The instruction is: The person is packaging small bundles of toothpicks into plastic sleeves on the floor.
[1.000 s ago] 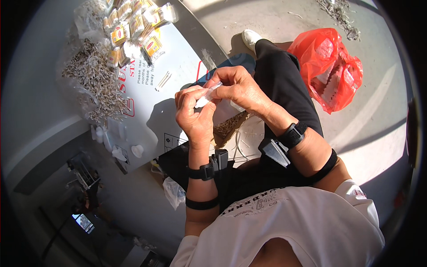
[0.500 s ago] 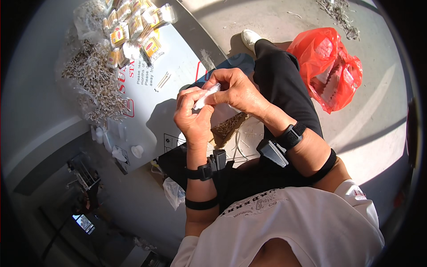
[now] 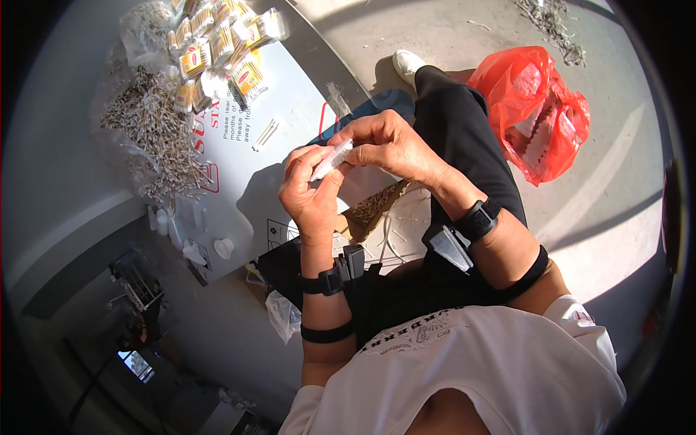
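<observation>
Above the table's near corner, I hold a small whitish plastic bag [image 3: 332, 161] between both hands. My left hand [image 3: 310, 194] pinches its lower left end with thumb and fingers. At the upper right end, my right hand [image 3: 395, 152] grips it with thumb and forefinger. What is inside the bag, if anything, cannot be made out. Below my hands, partly hidden, a cardboard box [image 3: 357, 230] contains many cotton swabs [image 3: 373, 206]. A few loose cotton swabs [image 3: 267, 135] lie on the tabletop beyond my left hand.
A big heap of cotton swabs [image 3: 148, 123] covers the table's [image 3: 290, 87] left side, next to filled swab packets [image 3: 248, 76]. White scraps [image 3: 223, 248] lie near the table's lower edge. On the floor at right stands a red plastic bag [image 3: 500, 83] with packaging inside.
Both hands have shifted slightly left with the plastic bag. The bag now looks straighter and narrower between my fingers. Everything else stays in place.
</observation>
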{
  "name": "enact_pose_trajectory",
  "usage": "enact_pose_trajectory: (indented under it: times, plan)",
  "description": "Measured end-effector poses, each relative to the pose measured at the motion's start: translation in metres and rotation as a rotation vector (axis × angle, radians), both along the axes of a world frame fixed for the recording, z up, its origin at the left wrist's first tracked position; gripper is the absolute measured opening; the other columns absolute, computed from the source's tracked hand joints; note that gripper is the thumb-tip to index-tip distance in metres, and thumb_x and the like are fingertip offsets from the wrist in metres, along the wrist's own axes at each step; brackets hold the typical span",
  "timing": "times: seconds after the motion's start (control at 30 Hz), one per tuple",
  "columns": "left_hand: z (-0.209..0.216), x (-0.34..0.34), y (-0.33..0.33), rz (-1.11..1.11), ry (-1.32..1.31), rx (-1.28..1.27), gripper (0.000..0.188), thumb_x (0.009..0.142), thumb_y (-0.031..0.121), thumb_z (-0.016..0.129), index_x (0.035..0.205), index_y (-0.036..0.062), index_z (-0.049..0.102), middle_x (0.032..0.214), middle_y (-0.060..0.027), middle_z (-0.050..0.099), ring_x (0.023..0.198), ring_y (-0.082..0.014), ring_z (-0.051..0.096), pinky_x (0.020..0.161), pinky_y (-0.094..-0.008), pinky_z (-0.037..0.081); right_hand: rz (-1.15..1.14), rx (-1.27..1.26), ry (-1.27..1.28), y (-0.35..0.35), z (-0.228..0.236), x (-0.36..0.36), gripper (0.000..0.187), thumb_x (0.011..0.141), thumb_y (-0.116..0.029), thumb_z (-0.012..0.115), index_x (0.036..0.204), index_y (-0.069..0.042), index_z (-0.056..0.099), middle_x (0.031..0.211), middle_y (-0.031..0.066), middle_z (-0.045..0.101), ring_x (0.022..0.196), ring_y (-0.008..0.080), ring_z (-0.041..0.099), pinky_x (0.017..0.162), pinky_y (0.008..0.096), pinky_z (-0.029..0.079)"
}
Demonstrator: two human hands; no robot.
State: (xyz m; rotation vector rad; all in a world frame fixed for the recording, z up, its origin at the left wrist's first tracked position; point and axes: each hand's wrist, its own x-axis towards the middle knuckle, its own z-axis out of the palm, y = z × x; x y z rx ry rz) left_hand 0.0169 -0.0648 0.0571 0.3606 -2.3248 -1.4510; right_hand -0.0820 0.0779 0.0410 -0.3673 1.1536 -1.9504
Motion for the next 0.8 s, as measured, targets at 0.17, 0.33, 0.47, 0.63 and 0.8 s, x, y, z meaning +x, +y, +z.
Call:
enact_pose_trajectory:
  times: [0.17, 0.33, 0.47, 0.63, 0.8]
  plan:
    - [0.001, -0.001, 0.000, -0.016, 0.024, -0.060, 0.034, 0.065, -0.010, 0.076, 0.096, 0.0002, 0.066, 0.095, -0.0085, 0.064, 0.089, -0.0186, 0.062, 0.077, -0.0297, 0.051, -0.031, 0.036, 0.056, -0.001, -0.005, 0.002, 0.022, 0.078, 0.006, 0.059, 0.098, 0.007, 0.069, 0.091, 0.0107, 0.071, 0.083, 0.0148, 0.068, 0.080, 0.0270, 0.054]
    - [0.002, 0.000, 0.000, -0.032, -0.016, -0.059, 0.032, 0.065, -0.009, 0.077, 0.094, 0.0006, 0.067, 0.095, -0.0090, 0.064, 0.088, -0.0192, 0.062, 0.076, -0.0297, 0.051, -0.025, -0.006, 0.002, -0.002, -0.009, 0.002, 0.016, 0.082, 0.003, 0.063, 0.096, 0.007, 0.070, 0.089, 0.0099, 0.071, 0.080, 0.0133, 0.067, 0.077, 0.0253, 0.054]
    - [0.001, 0.001, -0.001, -0.042, -0.006, -0.070, 0.032, 0.066, -0.008, 0.077, 0.094, 0.0009, 0.067, 0.095, -0.0087, 0.064, 0.088, -0.0185, 0.062, 0.076, -0.0298, 0.051, -0.010, 0.022, -0.033, -0.002, -0.008, 0.001, 0.012, 0.084, 0.000, 0.066, 0.094, 0.004, 0.072, 0.087, 0.0089, 0.071, 0.078, 0.0119, 0.066, 0.072, 0.0241, 0.053]
    - [-0.002, 0.002, -0.004, -0.054, 0.009, -0.007, 0.031, 0.067, -0.008, 0.076, 0.095, 0.0008, 0.066, 0.097, -0.0088, 0.064, 0.089, -0.0177, 0.062, 0.077, -0.0295, 0.051, -0.022, 0.098, 0.027, -0.002, -0.007, 0.002, 0.010, 0.087, -0.001, 0.067, 0.094, 0.002, 0.072, 0.087, 0.0075, 0.071, 0.076, 0.0109, 0.065, 0.068, 0.0254, 0.054]
    - [-0.001, 0.001, -0.006, -0.023, 0.010, -0.012, 0.030, 0.068, -0.008, 0.076, 0.095, 0.0003, 0.066, 0.098, -0.0096, 0.064, 0.089, -0.0172, 0.061, 0.077, -0.0289, 0.051, -0.175, 0.045, 0.263, -0.005, -0.004, 0.009, 0.006, 0.087, -0.001, 0.067, 0.090, 0.004, 0.070, 0.086, 0.0084, 0.069, 0.080, 0.0134, 0.065, 0.070, 0.0284, 0.053]
